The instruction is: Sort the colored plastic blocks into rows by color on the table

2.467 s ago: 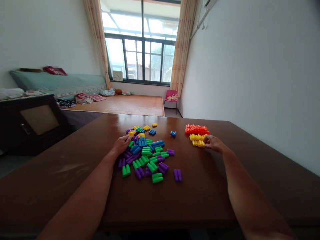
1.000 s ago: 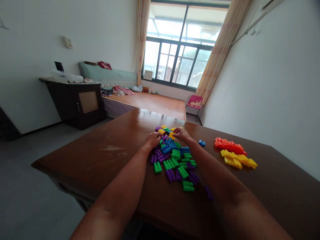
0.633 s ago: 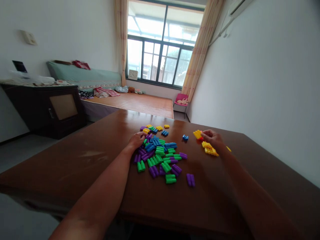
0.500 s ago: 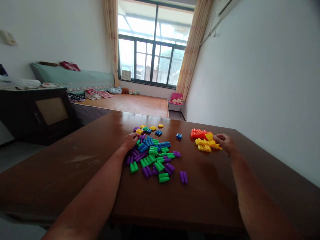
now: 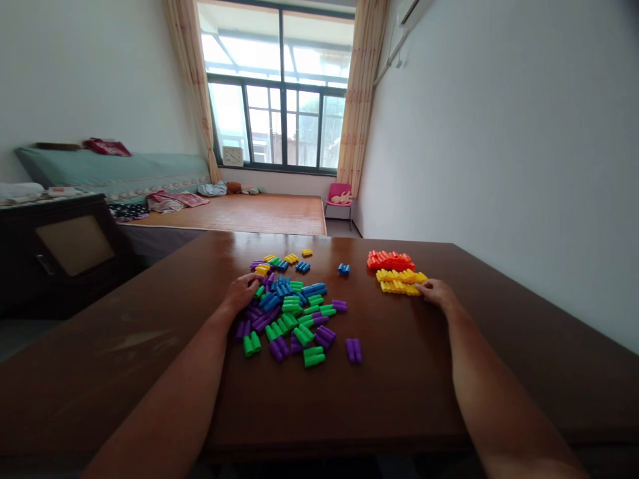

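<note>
Toy blocks shaped like joined tubes lie on the brown table (image 5: 399,372). A mixed heap holds green blocks (image 5: 288,322), purple blocks (image 5: 325,336) and blue blocks (image 5: 283,287). At the heap's left edge my left hand (image 5: 241,293) is closed, fingertips beside a yellow block (image 5: 261,269); whether it grips anything is hidden. On the right, my right hand (image 5: 438,293) pinches the end of a yellow block in the rows of yellow blocks (image 5: 397,279). Stacked red blocks (image 5: 390,260) sit just behind these rows.
A single blue block (image 5: 343,269) lies between the heap and the rows. One purple block (image 5: 353,350) is apart at the front. Beyond the table are a bed (image 5: 269,211), a dark cabinet (image 5: 74,239) and a pink chair (image 5: 339,194).
My right hand has lowered a yellow block from a tilted hold over the red stack into the yellow rows. My left hand stays by the heap. The view has shifted to the right.
</note>
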The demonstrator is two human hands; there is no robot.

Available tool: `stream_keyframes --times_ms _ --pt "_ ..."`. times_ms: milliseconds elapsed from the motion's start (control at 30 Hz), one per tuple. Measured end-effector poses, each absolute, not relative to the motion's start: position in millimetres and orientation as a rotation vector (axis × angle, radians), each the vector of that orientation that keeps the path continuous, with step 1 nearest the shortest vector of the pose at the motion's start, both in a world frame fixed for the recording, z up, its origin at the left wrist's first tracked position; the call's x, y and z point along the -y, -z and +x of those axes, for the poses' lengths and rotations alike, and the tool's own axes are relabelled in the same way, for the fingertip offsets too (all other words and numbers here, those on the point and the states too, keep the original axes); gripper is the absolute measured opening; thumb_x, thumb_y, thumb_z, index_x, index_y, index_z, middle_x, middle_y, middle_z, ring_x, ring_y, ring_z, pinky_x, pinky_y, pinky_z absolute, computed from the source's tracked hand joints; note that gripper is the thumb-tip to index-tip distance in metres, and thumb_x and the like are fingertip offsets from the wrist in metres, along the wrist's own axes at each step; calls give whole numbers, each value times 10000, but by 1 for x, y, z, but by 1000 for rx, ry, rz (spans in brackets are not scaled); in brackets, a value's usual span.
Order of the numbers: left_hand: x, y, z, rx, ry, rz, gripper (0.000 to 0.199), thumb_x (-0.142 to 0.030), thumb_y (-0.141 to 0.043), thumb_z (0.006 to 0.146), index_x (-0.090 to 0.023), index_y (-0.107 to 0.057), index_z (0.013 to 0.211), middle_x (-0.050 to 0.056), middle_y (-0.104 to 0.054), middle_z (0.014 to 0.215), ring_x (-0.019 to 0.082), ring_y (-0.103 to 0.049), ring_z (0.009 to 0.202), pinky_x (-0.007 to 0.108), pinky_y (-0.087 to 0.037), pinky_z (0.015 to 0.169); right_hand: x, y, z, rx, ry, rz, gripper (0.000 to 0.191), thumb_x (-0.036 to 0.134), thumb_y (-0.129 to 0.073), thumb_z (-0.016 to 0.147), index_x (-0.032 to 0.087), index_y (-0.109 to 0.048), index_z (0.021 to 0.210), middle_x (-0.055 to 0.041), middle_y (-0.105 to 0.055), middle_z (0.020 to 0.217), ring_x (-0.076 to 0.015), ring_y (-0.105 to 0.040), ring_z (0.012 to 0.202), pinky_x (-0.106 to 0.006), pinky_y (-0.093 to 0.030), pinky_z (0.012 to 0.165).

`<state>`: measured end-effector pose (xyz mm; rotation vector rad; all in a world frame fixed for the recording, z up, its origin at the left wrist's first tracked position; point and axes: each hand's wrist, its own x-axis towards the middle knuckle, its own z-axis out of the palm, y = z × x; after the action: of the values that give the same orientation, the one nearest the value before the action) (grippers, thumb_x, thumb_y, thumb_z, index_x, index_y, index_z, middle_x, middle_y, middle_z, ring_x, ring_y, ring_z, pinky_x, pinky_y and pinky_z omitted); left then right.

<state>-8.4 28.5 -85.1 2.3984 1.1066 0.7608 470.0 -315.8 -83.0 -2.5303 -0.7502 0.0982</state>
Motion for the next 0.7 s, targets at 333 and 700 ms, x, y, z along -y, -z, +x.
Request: stream_keyframes --times_ms 333,700 --pt "-15 84 -3 -1094 -847 2401 339 -320 -410 901 -199 -703 1021 65 -719 1069 208 -648 1006 290 -480 894 241 57 360 1371 198 -2013 321 484 -473 877 215 -644 918 -58 -711 829 -190 -640 706 -282 -465 647" --pt "-31 94 0 -1227 -1056 1990 251 -171 -518 816 -172 -718 967 48 -744 942 178 -679 846 274 -531 783 44 46 249 2022 150 -1977 338 180 -444 920 172 -628 1203 -110 -652 1226 -227 -557 1153 -329 -392 1005"
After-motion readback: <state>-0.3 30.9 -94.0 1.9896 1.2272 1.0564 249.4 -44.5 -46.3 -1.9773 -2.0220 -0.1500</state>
